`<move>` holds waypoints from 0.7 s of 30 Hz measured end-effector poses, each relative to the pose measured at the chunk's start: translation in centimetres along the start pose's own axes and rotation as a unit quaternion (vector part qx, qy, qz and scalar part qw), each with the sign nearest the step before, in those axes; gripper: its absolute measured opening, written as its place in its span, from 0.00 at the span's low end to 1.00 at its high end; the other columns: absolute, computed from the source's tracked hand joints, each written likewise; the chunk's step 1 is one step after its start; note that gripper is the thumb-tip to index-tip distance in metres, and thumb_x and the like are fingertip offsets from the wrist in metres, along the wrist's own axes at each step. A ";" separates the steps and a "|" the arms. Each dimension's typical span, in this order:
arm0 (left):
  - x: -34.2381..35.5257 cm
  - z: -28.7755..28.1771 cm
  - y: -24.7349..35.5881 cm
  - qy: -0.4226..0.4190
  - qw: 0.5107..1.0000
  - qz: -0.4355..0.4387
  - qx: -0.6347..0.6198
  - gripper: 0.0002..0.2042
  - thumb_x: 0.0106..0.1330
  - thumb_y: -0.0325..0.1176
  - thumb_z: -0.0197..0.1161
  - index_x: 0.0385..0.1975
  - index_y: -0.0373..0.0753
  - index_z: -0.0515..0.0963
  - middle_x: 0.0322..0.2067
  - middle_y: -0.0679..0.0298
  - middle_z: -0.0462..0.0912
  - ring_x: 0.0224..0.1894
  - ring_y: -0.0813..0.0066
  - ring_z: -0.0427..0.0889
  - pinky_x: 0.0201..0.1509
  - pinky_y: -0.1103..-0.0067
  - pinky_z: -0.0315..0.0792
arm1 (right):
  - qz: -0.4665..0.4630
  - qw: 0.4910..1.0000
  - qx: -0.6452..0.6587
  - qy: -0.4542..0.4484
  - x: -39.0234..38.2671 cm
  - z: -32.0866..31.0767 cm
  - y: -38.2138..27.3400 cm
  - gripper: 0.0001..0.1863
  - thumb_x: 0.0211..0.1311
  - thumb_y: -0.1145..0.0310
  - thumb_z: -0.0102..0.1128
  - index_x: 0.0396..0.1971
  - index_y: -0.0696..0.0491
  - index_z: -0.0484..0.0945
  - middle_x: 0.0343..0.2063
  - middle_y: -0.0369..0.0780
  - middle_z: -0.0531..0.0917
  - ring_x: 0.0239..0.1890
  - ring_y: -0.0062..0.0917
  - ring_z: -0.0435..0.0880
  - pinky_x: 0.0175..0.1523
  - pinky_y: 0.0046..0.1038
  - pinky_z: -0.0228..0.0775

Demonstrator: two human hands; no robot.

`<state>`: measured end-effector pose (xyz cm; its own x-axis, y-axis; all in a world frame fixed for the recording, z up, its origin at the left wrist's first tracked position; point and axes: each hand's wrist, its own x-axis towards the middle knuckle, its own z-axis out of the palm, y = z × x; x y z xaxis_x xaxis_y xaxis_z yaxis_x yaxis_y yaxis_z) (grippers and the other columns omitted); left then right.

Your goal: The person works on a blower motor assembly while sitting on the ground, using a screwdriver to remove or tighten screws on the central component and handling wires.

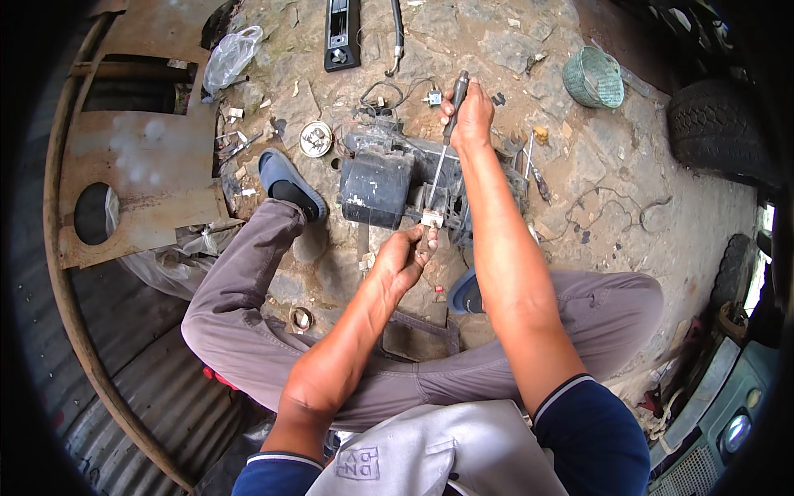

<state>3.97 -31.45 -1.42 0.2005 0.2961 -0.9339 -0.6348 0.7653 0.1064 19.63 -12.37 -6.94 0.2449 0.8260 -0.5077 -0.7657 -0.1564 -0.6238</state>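
Observation:
My right hand is closed around the dark handle of a long screwdriver. Its shaft slants down and toward me, with the tip close to a small pale block. My left hand pinches at that block from the near side; the fingers partly hide how it is held. Both hands are over a dirty black machine assembly with a boxy housing, lying on the ground between my feet. Loose wires come out at its far end.
A round tin with small parts stands left of the machine. Farther off lie a black panel, a black hose and a green basket. Wrenches lie at right, near a tyre. A rusty sheet leans at left.

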 end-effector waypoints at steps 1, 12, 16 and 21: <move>0.1 0.0 0.0 -0.002 1.000 -0.002 0.002 0.07 0.74 0.24 0.50 0.46 0.29 0.73 0.41 0.57 0.79 0.37 0.76 0.81 0.41 0.83 0.82 | -0.028 0.999 -0.023 0.025 -0.2 0.4 0.3 0.16 0.77 0.56 0.44 0.35 0.55 0.66 0.21 0.41 0.75 0.13 0.22 0.69 0.13 0.27 0.62; 0.4 -0.5 0.1 -0.012 1.000 -0.005 -0.006 0.08 0.75 0.24 0.47 0.45 0.28 0.73 0.38 0.57 0.80 0.37 0.72 0.81 0.42 0.78 0.81 | 0.131 0.982 0.071 -0.115 0.1 0.5 -1.3 0.16 0.73 0.57 0.56 0.43 0.56 0.75 0.28 0.41 0.79 0.24 0.25 0.75 0.23 0.26 0.66; -0.3 0.2 0.2 -0.005 1.000 -0.001 0.021 0.08 0.75 0.24 0.49 0.45 0.28 0.73 0.39 0.58 0.79 0.37 0.75 0.80 0.41 0.81 0.81 | 0.054 0.991 -0.017 -0.122 -0.2 0.7 -0.1 0.20 0.76 0.52 0.50 0.47 0.56 0.74 0.28 0.39 0.76 0.22 0.23 0.71 0.24 0.24 0.63; 0.8 -1.2 0.1 -0.058 0.998 -0.016 0.025 0.08 0.75 0.24 0.48 0.46 0.27 0.73 0.39 0.56 0.80 0.38 0.73 0.81 0.41 0.80 0.81 | 0.056 0.977 -0.206 -0.012 -0.7 3.3 -1.8 0.17 0.64 0.58 0.68 0.34 0.50 0.68 0.18 0.31 0.66 0.13 0.13 0.63 0.15 0.21 0.53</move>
<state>3.17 -31.86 -2.59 0.3064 0.3323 -0.8920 -0.5888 0.8025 0.0966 18.83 -10.91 -3.51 0.1558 0.8027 -0.5756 -0.4810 -0.4473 -0.7540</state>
